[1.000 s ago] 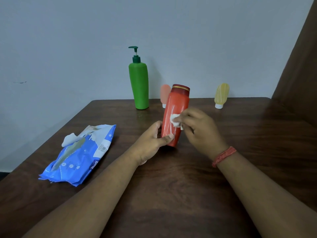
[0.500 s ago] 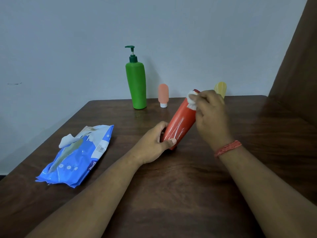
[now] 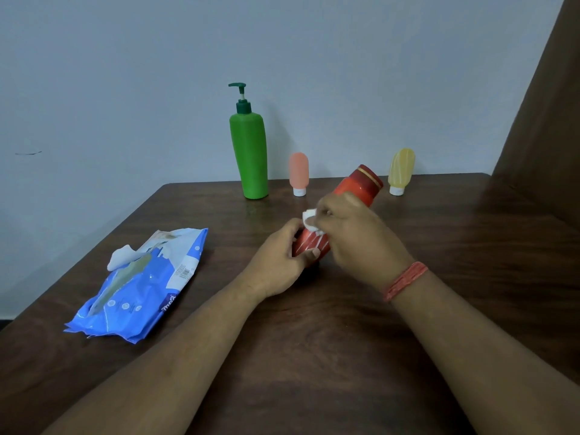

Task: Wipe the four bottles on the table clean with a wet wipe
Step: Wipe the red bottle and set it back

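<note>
Forearms: both reaching in from the near edge, bare, meeting at mid-table.
Table (image 3: 314,356): dark brown wood grain, stretching back to a pale grey-blue wall (image 3: 125,73).
Wipes pack (image 3: 141,284): blue and white soft pouch, lying flat on the near left of the table, well apart from the hands; one white wipe (image 3: 120,257) poking up from its opening.
Wristband (image 3: 405,281): orange-red thread wound round the right wrist.
Left hand (image 3: 282,262): fingers and thumb curled round the lower end of the red bottle, gripping it; thumb tip lying across the front of the bottle.
Right hand (image 3: 354,237): fingers bent, pinching a small wad of white wet wipe (image 3: 309,218) and pressing it against the side of the red bottle, just above the left hand.
Red bottle (image 3: 354,188): held at mid-table, tilted with its top leaning away and to the right; darker red cap with a gold band at the upper end; white streaks on the lower body; base down near the tabletop, contact hidden by the left hand.
Green pump bottle (image 3: 249,155): upright near the far edge, left of centre, dark green pump head on top.
Peach tube (image 3: 298,171): small, standing on its white cap just right of the green pump bottle, apart from it.
Yellow tube (image 3: 401,169): small, standing on its white cap, leaning slightly, far right along the back edge.
Brown panel (image 3: 546,105): dark upright surface rising at the right side.
</note>
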A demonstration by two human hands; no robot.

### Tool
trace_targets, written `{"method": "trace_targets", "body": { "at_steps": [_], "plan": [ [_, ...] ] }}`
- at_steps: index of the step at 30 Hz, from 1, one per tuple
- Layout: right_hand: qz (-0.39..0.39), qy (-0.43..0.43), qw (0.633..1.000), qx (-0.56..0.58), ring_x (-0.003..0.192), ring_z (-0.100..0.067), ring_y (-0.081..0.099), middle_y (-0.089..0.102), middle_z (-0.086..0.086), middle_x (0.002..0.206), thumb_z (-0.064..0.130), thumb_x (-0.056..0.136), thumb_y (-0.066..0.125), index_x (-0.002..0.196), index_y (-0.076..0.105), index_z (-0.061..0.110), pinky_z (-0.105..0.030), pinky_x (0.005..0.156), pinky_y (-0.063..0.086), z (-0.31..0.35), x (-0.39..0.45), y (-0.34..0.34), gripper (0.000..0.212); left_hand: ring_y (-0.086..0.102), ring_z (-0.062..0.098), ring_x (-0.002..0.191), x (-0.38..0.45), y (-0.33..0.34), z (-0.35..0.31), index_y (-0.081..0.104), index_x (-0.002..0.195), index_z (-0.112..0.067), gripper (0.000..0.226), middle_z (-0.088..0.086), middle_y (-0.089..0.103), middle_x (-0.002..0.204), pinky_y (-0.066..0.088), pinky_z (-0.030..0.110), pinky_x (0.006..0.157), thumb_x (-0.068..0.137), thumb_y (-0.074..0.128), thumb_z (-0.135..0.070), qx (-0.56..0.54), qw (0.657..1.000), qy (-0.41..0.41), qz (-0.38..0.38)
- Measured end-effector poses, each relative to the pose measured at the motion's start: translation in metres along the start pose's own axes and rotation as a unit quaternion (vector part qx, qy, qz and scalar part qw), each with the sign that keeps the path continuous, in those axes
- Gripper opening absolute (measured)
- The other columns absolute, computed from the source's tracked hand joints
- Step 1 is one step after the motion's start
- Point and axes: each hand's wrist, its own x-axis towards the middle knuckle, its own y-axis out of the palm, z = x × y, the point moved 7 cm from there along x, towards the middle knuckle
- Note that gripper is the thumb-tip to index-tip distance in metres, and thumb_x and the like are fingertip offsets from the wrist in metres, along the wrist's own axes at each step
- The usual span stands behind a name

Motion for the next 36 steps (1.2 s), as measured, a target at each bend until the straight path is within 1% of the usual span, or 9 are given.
{"method": "trace_targets", "body": {
  "at_steps": [2, 6, 11, 16, 21, 23, 26, 30, 36],
  "plan": [
    [-0.005, 0.015, 1.000, -0.002, 0.108, -0.029, 0.056, 0.061, -0.008, 0.114, 0.000, 0.072, 0.077, 0.114, 0.071, 0.012, -0.048, 0.085, 0.056, -0.004, 0.004, 0.001, 0.044, 0.059, 0.014, 0.109, 0.000, 0.000, 0.000, 0.047, 0.121, -0.030, 0.033, -0.006, 0.060, 0.120, 0.044, 0.022, 0.081, 0.095, 0.067, -0.028, 0.003, 1.000, -0.001, -0.004],
    [-0.130, 0.139, 0.982, 0.009, 0.103, -0.031, 0.053, 0.057, -0.010, 0.111, -0.007, 0.080, 0.063, 0.118, 0.067, 0.009, -0.047, 0.080, 0.056, -0.047, -0.002, -0.014, 0.041, 0.056, 0.013, 0.107, 0.000, 0.000, 0.000, 0.046, 0.126, -0.026, 0.036, -0.004, 0.057, 0.122, 0.041, 0.018, 0.077, 0.097, 0.065, -0.031, 0.039, 0.999, -0.007, -0.006],
    [-0.011, 0.012, 0.999, 0.036, 0.106, -0.028, 0.056, 0.061, -0.008, 0.112, -0.004, 0.074, 0.074, 0.122, 0.067, 0.008, -0.044, 0.089, 0.053, -0.003, -0.002, 0.010, 0.050, 0.058, 0.008, 0.097, 0.001, -0.004, 0.000, 0.048, 0.117, -0.028, 0.028, -0.005, 0.061, 0.115, 0.038, 0.014, 0.071, 0.096, 0.066, -0.026, 0.009, 1.000, -0.003, -0.029],
    [-0.137, 0.119, 0.982, 0.061, 0.103, -0.031, 0.058, 0.059, -0.015, 0.108, -0.010, 0.084, 0.061, 0.122, 0.065, 0.000, -0.047, 0.089, 0.057, -0.046, -0.002, -0.004, 0.039, 0.056, 0.004, 0.102, -0.002, -0.005, 0.006, 0.048, 0.121, -0.028, 0.028, -0.011, 0.057, 0.114, 0.044, 0.019, 0.081, 0.098, 0.064, -0.028, -0.031, 0.999, -0.029, -0.015],
    [-0.056, 0.010, 0.998, 0.041, 0.092, -0.026, 0.060, 0.063, -0.007, 0.101, 0.002, 0.086, 0.066, 0.115, 0.068, 0.007, -0.041, 0.080, 0.052, -0.012, -0.006, 0.004, 0.030, 0.063, 0.012, 0.110, 0.001, -0.006, 0.016, 0.056, 0.115, -0.029, 0.023, -0.004, 0.066, 0.118, 0.050, 0.040, 0.103, 0.095, 0.067, -0.028, -0.150, 0.987, -0.052, -0.035],
    [-0.079, 0.019, 0.996, 0.020, 0.092, -0.028, 0.062, 0.065, -0.006, 0.099, 0.004, 0.085, 0.066, 0.112, 0.070, 0.009, -0.042, 0.079, 0.049, -0.017, -0.003, 0.000, 0.028, 0.065, 0.018, 0.113, 0.000, -0.006, 0.019, 0.058, 0.113, -0.031, 0.030, 0.000, 0.067, 0.120, 0.050, 0.047, 0.105, 0.086, 0.069, -0.036, -0.204, 0.976, -0.062, -0.041],
    [-0.119, 0.092, 0.987, 0.063, 0.094, -0.026, 0.063, 0.066, -0.008, 0.103, 0.007, 0.090, 0.063, 0.115, 0.069, 0.008, -0.042, 0.080, 0.053, -0.033, -0.006, -0.008, 0.026, 0.066, 0.026, 0.116, -0.001, -0.001, 0.021, 0.056, 0.119, -0.026, 0.042, 0.006, 0.064, 0.125, 0.051, 0.048, 0.104, 0.082, 0.070, -0.038, -0.260, 0.962, -0.077, -0.023],
    [-0.040, 0.003, 0.994, 0.098, 0.090, -0.021, 0.063, 0.065, -0.001, 0.099, 0.013, 0.091, 0.064, 0.110, 0.072, 0.013, -0.038, 0.077, 0.052, -0.005, -0.007, 0.005, 0.020, 0.067, 0.026, 0.112, 0.000, -0.001, 0.024, 0.057, 0.120, -0.014, 0.028, 0.014, 0.066, 0.126, 0.051, 0.051, 0.103, 0.095, 0.068, -0.019, -0.321, 0.943, -0.082, -0.038],
    [-0.087, 0.090, 0.985, 0.119, 0.097, -0.020, 0.062, 0.064, -0.003, 0.108, 0.013, 0.092, 0.066, 0.115, 0.070, 0.013, -0.036, 0.083, 0.054, -0.018, -0.009, 0.001, 0.023, 0.071, 0.032, 0.106, -0.003, 0.003, 0.020, 0.053, 0.124, -0.008, 0.030, 0.016, 0.067, 0.123, 0.053, 0.047, 0.100, 0.096, 0.062, -0.012, -0.353, 0.931, -0.091, -0.005]
  ]
}}
